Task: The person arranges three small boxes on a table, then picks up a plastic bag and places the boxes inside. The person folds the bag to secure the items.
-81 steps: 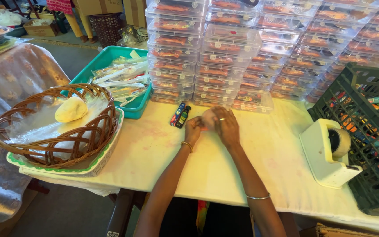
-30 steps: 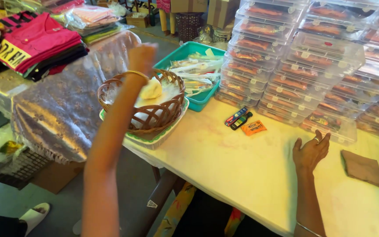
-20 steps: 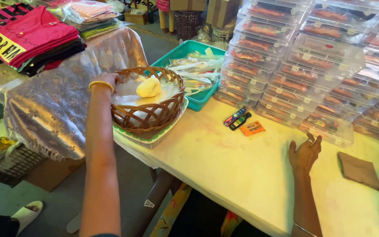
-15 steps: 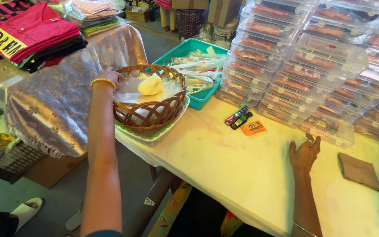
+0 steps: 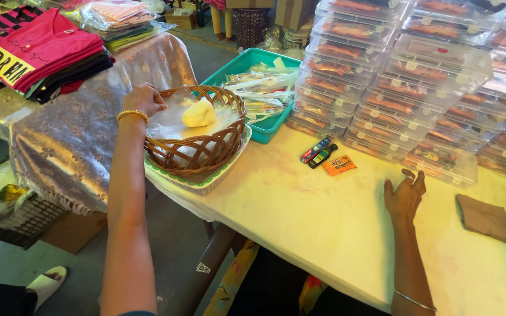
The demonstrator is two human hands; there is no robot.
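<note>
Left hand (image 5: pixel 143 99) closed on rim of brown woven basket (image 5: pixel 197 153), right hand (image 5: pixel 405 196) flat, fingers spread on white table (image 5: pixel 323 222)

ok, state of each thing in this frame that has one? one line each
left hand: on the wicker basket's far-left rim, fingers curled
right hand: flat on the table, empty, fingers spread
wicker basket: upright, lined with clear plastic, holding one pale yellow lump
green tray: under the basket, at the table's edge
teal bin: open, full of packets
clear boxes: lidded, stacked
brown cloth: folded, flat
</note>
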